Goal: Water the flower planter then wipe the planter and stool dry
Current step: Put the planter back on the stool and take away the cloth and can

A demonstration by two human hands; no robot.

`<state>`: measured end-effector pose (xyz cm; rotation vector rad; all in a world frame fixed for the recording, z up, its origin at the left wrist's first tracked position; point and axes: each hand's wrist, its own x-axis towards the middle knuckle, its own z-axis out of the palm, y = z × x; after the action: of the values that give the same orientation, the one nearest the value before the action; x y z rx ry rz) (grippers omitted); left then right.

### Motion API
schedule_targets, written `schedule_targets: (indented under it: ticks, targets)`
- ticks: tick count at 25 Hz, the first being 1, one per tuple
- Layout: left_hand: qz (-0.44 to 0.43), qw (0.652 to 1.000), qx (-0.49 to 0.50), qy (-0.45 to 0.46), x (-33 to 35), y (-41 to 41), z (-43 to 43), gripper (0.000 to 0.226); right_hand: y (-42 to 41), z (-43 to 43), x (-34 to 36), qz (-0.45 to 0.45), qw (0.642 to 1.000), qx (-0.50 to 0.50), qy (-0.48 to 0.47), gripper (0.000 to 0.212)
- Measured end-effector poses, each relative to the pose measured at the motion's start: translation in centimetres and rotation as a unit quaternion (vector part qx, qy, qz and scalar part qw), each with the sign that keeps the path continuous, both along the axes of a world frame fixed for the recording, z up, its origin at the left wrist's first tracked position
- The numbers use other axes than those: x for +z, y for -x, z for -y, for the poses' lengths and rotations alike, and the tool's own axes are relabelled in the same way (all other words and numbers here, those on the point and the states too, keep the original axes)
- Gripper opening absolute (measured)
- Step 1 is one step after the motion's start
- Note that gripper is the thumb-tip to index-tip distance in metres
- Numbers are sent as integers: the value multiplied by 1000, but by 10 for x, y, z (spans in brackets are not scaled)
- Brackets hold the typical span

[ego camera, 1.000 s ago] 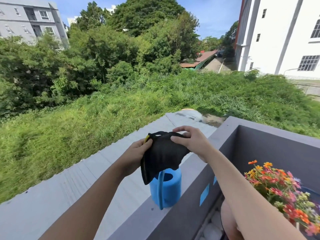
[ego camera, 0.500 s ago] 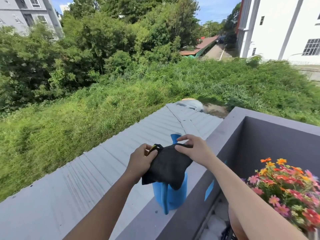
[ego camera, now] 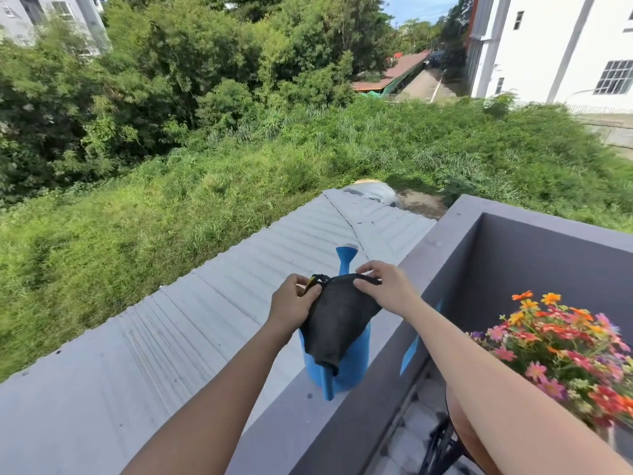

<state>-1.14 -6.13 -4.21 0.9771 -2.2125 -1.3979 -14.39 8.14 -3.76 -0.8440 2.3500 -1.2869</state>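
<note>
A black cloth [ego camera: 337, 320] is draped over the top of a blue watering can [ego camera: 346, 370] that stands on the grey balcony ledge [ego camera: 301, 416]. My left hand [ego camera: 294, 303] pinches the cloth's left top corner and my right hand [ego camera: 385, 286] pinches its right top edge. The can's spout [ego camera: 346, 257] points away over the roof. Orange, pink and red flowers [ego camera: 565, 341] fill the lower right; the planter under them is mostly hidden by my right arm. The stool is not in view.
A corrugated grey roof [ego camera: 171, 330] slopes away beyond the ledge, with tall grass and trees behind it. The grey balcony wall [ego camera: 548, 255] encloses the corner on the right. Black metal bars [ego camera: 438, 443] show at the bottom, beside my knee.
The view has tilted downward, so the can's spout is now visible. Both hands have lowered the cloth onto the top of the watering can.
</note>
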Motion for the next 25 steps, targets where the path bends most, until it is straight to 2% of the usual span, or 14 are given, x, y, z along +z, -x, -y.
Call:
schedule_targets:
  ticks: [2,5,7,8,9,11,13,18,21,25]
  targets:
    - [7,1000,2,-13,-10,2,-4,32,-1,6,-17,-8,1000,-6,-2,29]
    - [23,995,6,94,-11,2,-6,24,-8,10,-37,-92,994,-5,-60,44]
    - [16,987,16,157,-1,1,-7,11,-10,6,-45,-134,986,-65,-74,48]
    - [19,983,16,179,6,2,-10,17,-10,3,-47,-131,985,-97,-58,47]
    - [43,978,2,205,14,4,-16,27,-10,0,-50,-123,985,-115,-45,47]
    - [145,950,-43,273,24,10,-37,49,-11,-3,-57,-110,988,-95,-58,48]
    - [207,925,-69,312,23,16,-56,53,-16,-5,-68,-94,991,-48,-84,49]
    - [217,934,-60,279,12,22,-58,33,-24,-9,-83,-84,986,-22,-145,53]
    - [176,953,-70,238,16,18,-59,27,-34,-11,-82,-78,980,-26,-180,54]
    - [99,964,-82,233,47,25,-62,25,-32,-19,-47,-104,979,-83,-154,53]
